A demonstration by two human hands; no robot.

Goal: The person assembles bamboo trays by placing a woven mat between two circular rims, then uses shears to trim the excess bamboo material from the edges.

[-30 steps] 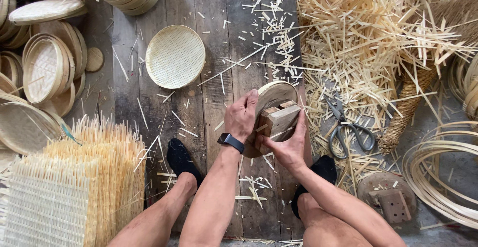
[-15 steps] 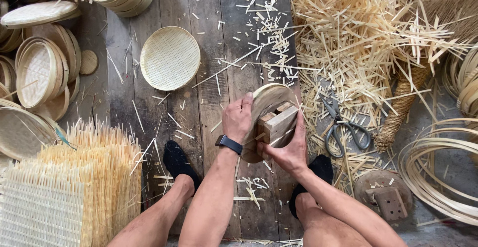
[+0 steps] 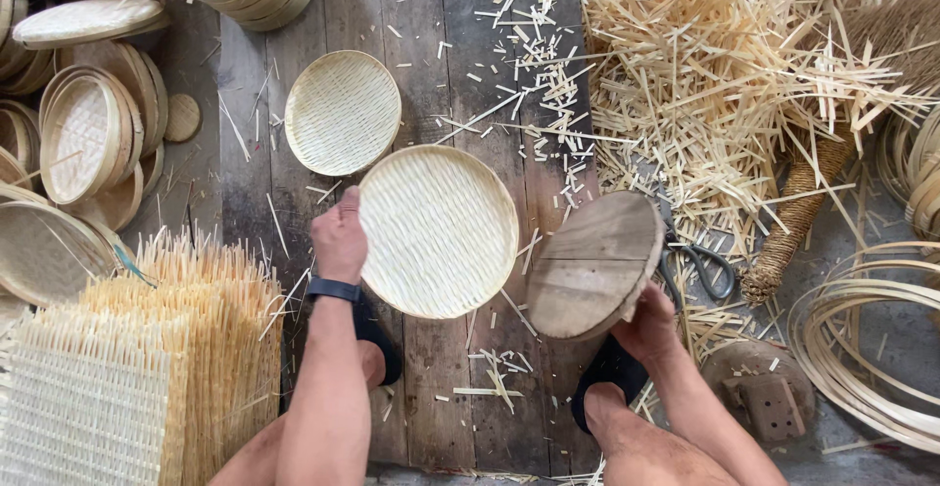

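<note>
A basket-weaving workshop, worked on the floor: worn dark wooden floorboards [image 3: 450,55] strewn with pale bamboo offcuts [image 3: 725,65], stacks of round woven bamboo trays [image 3: 83,138] at far left, square woven mats [image 3: 117,388] near left, coiled bamboo rim strips [image 3: 871,359] and black-handled scissors [image 3: 700,266] at right.

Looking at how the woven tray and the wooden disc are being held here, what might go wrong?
The left hand pinches the round woven tray only at its rim, so it may tip or slip. The wooden disc, tilted in the right hand, could drop onto the foot beneath. The scissors lie half buried in bamboo offcuts, easy to step on.
</note>
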